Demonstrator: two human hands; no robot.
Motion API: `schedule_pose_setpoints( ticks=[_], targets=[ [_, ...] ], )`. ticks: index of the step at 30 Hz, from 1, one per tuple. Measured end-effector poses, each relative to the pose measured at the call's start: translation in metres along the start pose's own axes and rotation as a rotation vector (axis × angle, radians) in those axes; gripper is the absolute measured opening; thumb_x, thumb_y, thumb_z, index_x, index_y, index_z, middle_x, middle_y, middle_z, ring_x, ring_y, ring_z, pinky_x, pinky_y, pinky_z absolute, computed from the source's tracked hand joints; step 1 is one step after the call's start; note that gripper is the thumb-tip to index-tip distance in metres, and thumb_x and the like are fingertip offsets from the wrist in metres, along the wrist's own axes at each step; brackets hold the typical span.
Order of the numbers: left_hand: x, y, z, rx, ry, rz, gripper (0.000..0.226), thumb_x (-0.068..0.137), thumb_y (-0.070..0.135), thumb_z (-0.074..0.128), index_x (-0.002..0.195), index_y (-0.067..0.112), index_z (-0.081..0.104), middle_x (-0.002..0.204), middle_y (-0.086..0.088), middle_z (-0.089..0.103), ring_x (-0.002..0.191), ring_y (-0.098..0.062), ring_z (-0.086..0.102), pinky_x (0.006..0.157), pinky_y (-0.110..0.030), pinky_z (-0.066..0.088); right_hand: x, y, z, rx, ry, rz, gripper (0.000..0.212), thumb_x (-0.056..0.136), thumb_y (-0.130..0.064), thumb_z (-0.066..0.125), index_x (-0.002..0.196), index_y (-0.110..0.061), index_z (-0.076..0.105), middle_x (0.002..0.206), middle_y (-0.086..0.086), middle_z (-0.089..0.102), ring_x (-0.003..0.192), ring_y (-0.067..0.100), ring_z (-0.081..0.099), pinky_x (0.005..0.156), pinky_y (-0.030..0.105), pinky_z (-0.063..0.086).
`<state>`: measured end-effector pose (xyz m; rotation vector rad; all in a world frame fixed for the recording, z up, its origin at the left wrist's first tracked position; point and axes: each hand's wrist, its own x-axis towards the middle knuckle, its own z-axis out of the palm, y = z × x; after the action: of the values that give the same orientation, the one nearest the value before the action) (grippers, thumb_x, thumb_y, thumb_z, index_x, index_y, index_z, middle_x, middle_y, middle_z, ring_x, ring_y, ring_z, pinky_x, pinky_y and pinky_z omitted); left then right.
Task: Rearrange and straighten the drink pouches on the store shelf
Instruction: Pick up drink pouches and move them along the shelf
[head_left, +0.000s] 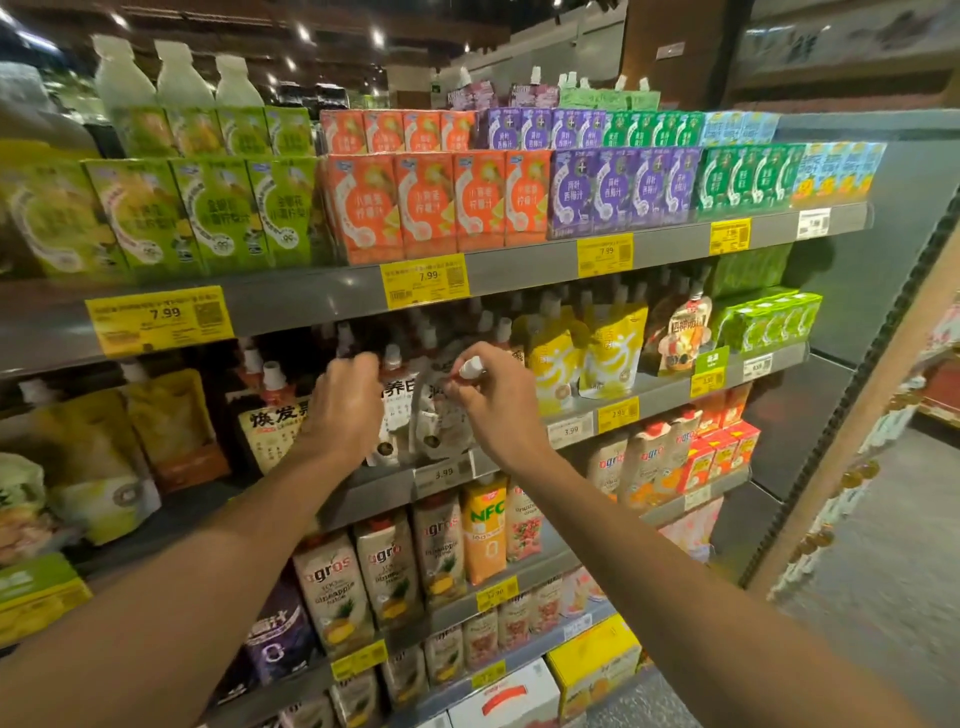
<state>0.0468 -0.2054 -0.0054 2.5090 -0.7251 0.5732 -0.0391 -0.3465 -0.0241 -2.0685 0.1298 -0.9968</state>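
Note:
Several spouted drink pouches stand in rows on the second shelf (613, 410). My right hand (501, 402) pinches the white cap of a pale grey pouch (439, 423) at the shelf front. My left hand (345, 402) reaches in beside it, its fingers curled around the top of a white pouch with dark characters (397, 402); the exact grip is hidden. To the left stands a dark pouch with a beige label (270, 421). Yellow pouches (610, 348) stand upright to the right, then a clear fruit pouch (683, 338).
Above is a shelf of carton packs in green (208, 213), orange (431, 200) and purple (623, 187). Yellow-brown pouches (171, 421) sit at the left. Below are juice cartons (384, 566). Yellow price tags (423, 283) line the shelf edges. An aisle floor (893, 571) opens on the right.

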Motion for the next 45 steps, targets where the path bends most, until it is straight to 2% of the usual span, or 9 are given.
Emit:
schedule_pose_setpoints(
  ticks=[2,7,15,20,29,31,37,41,45],
  targets=[
    [0.001,-0.003,-0.001,-0.071,-0.027,-0.03,0.011,0.091,0.003,0.053,0.096,-0.001,0.062,0.097,-0.024,0.064,0.088,-0.041,0.062,0.063,-0.041,0.045,-0.002,0.001,-0.008,0.002,-0.022,-0.004,0.016,0.08,-0.005,0.075,0.079,-0.013,0.062,0.079,-0.004,0.062,0.075,0.001,0.057,0.07,0.021,0.049],
    [-0.008,0.008,0.01,-0.052,0.075,0.057,0.031,0.087,0.01,0.057,0.118,0.01,0.049,0.105,-0.015,0.061,0.097,-0.034,0.06,0.076,-0.045,0.053,-0.005,0.031,-0.05,-0.003,0.013,0.075,0.013,0.075,-0.014,0.076,0.075,-0.014,0.063,0.075,-0.002,0.066,0.079,0.024,0.067,0.072,0.052,0.058],
    [0.0,0.049,0.022,0.135,0.134,0.17,0.043,0.086,0.022,0.058,0.128,0.016,0.05,0.114,-0.011,0.06,0.108,-0.033,0.053,0.09,-0.048,0.04,-0.007,0.039,-0.071,-0.104,0.044,0.102,0.015,0.075,-0.012,0.08,0.077,-0.008,0.066,0.078,0.004,0.068,0.078,0.021,0.064,0.071,0.048,0.056],
    [0.013,0.057,0.015,0.09,0.003,0.001,0.019,0.086,-0.005,0.049,0.1,0.006,0.056,0.1,-0.02,0.059,0.093,-0.039,0.056,0.066,-0.043,0.038,-0.005,0.035,-0.081,-0.101,0.028,0.079,0.013,0.076,-0.013,0.079,0.076,-0.007,0.067,0.078,0.004,0.068,0.078,0.019,0.063,0.071,0.045,0.056],
    [0.024,0.033,0.027,-0.323,0.06,0.009,0.049,0.082,-0.017,0.053,0.055,0.018,0.033,0.064,-0.001,0.043,0.08,-0.026,0.07,0.039,-0.032,0.041,-0.009,0.046,-0.091,-0.082,0.033,0.097,0.012,0.077,-0.01,0.079,0.074,-0.009,0.067,0.074,0.0,0.067,0.073,0.014,0.062,0.066,0.036,0.054],
    [0.021,0.037,0.027,-0.338,0.059,0.023,0.046,0.084,-0.015,0.056,0.059,0.018,0.037,0.066,-0.001,0.045,0.079,-0.013,0.066,0.042,-0.018,0.037,-0.008,0.047,-0.092,-0.084,0.04,0.105,0.012,0.078,-0.012,0.079,0.074,-0.012,0.068,0.075,0.0,0.067,0.076,0.015,0.063,0.067,0.039,0.056],
    [0.026,0.064,0.01,-0.003,-0.007,0.163,0.029,0.091,0.018,0.058,0.119,0.014,0.06,0.105,-0.013,0.066,0.098,-0.034,0.063,0.074,-0.041,0.051,-0.01,0.04,-0.08,-0.026,0.023,0.088,0.013,0.076,-0.012,0.08,0.074,-0.01,0.068,0.073,0.0,0.068,0.074,0.018,0.066,0.066,0.046,0.057],
    [0.037,0.093,0.014,0.052,-0.136,0.169,0.038,0.088,0.049,0.057,0.106,0.015,0.057,0.098,-0.007,0.067,0.091,-0.031,0.064,0.071,-0.039,0.053,-0.016,0.038,-0.069,0.041,-0.02,0.087,0.013,0.075,-0.018,0.08,0.074,-0.016,0.067,0.071,0.001,0.069,0.071,0.024,0.068,0.063,0.049,0.057],
    [0.045,0.112,0.027,0.182,-0.204,0.175,0.024,0.09,0.027,0.063,0.108,0.014,0.057,0.109,-0.012,0.067,0.102,-0.034,0.063,0.069,-0.037,0.042,-0.03,0.045,-0.069,0.042,-0.063,0.093,0.013,0.074,-0.013,0.079,0.074,-0.015,0.066,0.074,0.001,0.069,0.073,0.024,0.067,0.066,0.049,0.055]
  ],
)
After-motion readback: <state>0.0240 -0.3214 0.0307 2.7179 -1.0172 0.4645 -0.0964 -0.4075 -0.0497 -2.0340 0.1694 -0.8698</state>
